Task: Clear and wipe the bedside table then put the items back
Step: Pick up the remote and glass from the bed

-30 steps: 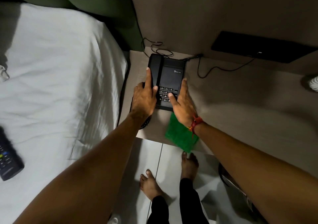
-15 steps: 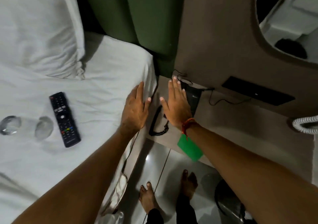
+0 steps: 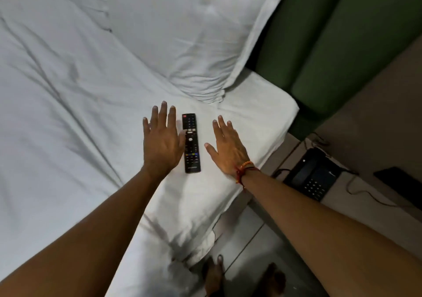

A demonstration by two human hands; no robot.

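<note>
Black plastic slab-shaped TV remote control (image 3: 191, 143) lies flat on the white bed sheet (image 3: 68, 114), button face up, long axis running near-to-far, just short of the white pillow (image 3: 194, 34). Your left hand (image 3: 161, 143) is spread flat on its left, thumb edge touching or just beside the remote's side, can't tell which. Your right hand (image 3: 225, 147) is spread on its right, a clear gap from it. Both hands empty, fingers splayed, nothing gripped.

Black corded desk telephone (image 3: 314, 175) already sits on the beige bedside table (image 3: 365, 210) at right, so the remote looks like the next item to go back.

Handling guess: light, rigid, smooth shell, somewhat slippery. The soft sheet gives under it, so getting fingertips beneath the edges should be easy. One hand is enough: pinch across the narrow width around the middle, thumb on one long edge, fingers on the other. Avoid pressing the button face. Low risk if dropped on the bed; more over the tiled floor (image 3: 239, 239) between bed and table.
</note>
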